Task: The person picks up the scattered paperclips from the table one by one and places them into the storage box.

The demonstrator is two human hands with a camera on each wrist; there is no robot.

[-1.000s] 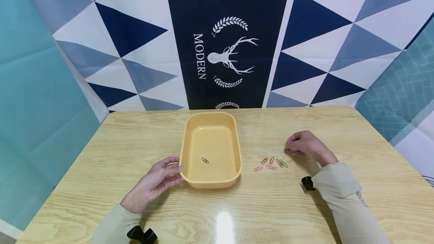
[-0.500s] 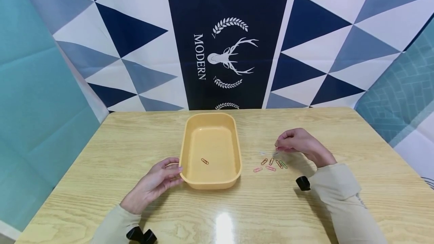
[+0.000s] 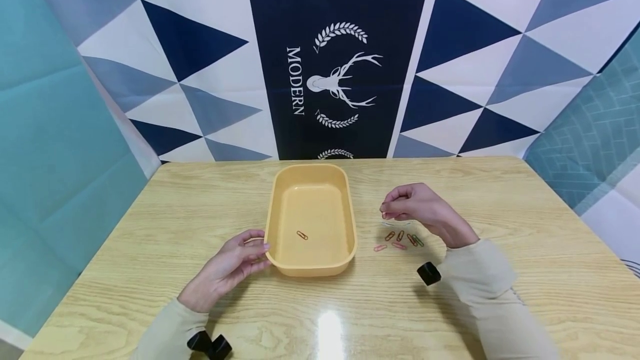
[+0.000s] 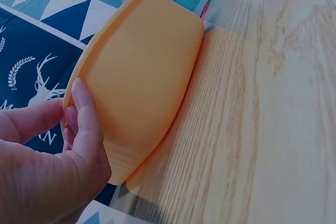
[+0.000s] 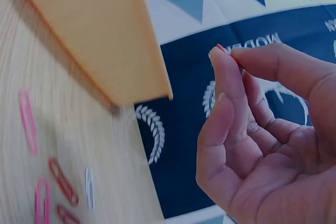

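Note:
A yellow plastic tray (image 3: 320,269) stands on the table with one red-brown paper clip (image 3: 302,235) lying inside. At its left side, my left hand (image 3: 225,271) pinches the rim between thumb and fingers; the left wrist view shows the thumb against the outer wall. Right of the tray, my right hand (image 3: 420,210) is raised above the tabletop. Between its thumb and index fingertip it pinches a small red paper clip (image 5: 222,49), mostly covered by the fingers. Below that hand lie several paper clips, among them a pink one (image 3: 399,246) and a green one (image 3: 418,240).
The wooden table (image 3: 280,321) ends at a patterned cloth backdrop (image 3: 335,71). Two whitish clips lie at the far side of the loose group, partly below the right hand. In the right wrist view, a white clip (image 5: 90,188) lies beside red and pink ones.
My right hand has moved left toward the tray, passing over the far side of the loose clips with the red paper clip in its fingertips. The left hand and tray have stayed put.

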